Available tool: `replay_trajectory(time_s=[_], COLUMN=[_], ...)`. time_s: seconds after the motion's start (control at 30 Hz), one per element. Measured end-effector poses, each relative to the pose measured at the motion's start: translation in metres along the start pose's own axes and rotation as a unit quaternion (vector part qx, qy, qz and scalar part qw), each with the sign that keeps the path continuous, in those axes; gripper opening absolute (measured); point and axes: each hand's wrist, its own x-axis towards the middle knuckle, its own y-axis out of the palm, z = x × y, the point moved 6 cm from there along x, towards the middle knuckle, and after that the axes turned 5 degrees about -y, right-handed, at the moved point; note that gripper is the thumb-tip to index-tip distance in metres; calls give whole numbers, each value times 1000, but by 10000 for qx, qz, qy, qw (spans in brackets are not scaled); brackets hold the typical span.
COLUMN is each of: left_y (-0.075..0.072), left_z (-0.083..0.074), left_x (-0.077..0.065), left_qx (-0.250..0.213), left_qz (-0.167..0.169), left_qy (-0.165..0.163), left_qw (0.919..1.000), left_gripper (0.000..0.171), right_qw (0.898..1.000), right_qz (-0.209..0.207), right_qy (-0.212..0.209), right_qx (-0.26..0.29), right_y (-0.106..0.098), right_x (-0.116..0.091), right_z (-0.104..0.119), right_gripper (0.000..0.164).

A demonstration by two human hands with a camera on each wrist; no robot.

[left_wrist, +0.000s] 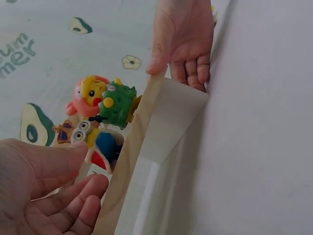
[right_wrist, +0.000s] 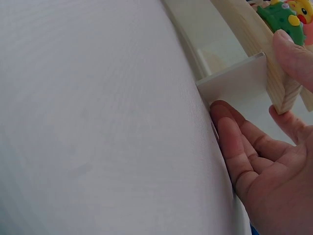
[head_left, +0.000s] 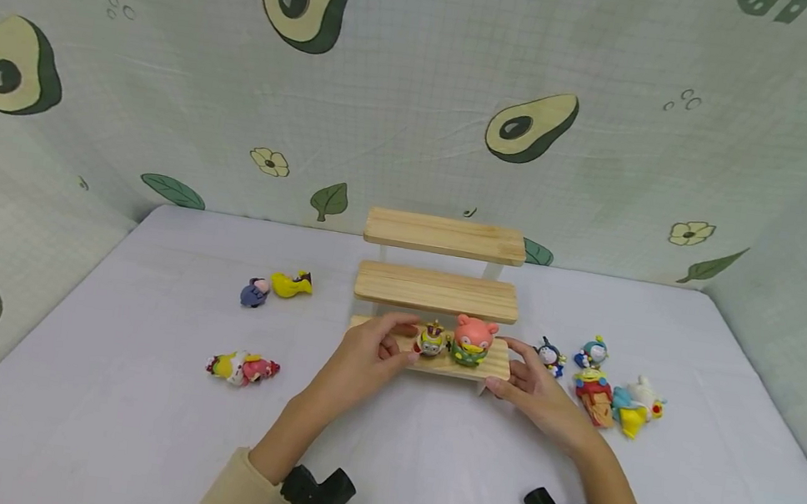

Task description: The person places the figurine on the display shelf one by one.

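Note:
A three-tier wooden display shelf [head_left: 438, 292] with white supports stands at the table's back middle. On its lowest board, a minion figurine [head_left: 431, 339] with a crown and red cape stands beside a figurine in a pink hood [head_left: 472, 340], yellow-faced and green-bodied. My left hand [head_left: 371, 355] is at the minion figurine, thumb [left_wrist: 78, 154] in front and index finger behind, pinching it. At the board's right end, my right hand [head_left: 544, 402] grips the wood, thumb [right_wrist: 293, 56] on the front edge and a finger at the end; its other fingers reach beside the white support.
On the left of the table lie a blue-grey figurine [head_left: 255, 293], a yellow one [head_left: 291, 284] and a red-and-yellow pair [head_left: 242, 368]. Several more figurines [head_left: 593, 396] lie right of the shelf, close by my right hand. A patterned cloth [head_left: 420, 119] hangs behind.

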Motion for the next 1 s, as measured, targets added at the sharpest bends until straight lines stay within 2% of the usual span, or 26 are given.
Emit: replay_trajectory(time_s=[0.3, 0.6, 0.8, 0.9, 1.0], left_y=[-16, -49, -74, -85, -96], left_z=[-1, 1, 14, 23, 39], left_x=[-4, -7, -8, -8, -7], left_qx=[-511, -563, -435, -435, -419], left_qz=[-105, -735, -1158, -1382, -1582], left_qy=[-178, 104, -17, -188, -463], left_qw=[9985, 9957, 9923, 9893, 9854], left_gripper=[40, 26, 25, 25, 26], right_qw=[10000, 10000, 10000, 10000, 10000], right_qz=[2, 31, 30, 33, 27], right_qy=[18, 1, 21, 28, 41], right_qx=[-7, -51, 19, 17, 23], right_y=[0, -1, 0, 0, 0], right_x=[0, -2, -1, -1, -1], right_z=[-1, 0, 0, 0, -1], right_gripper=[71, 72, 71, 72, 72])
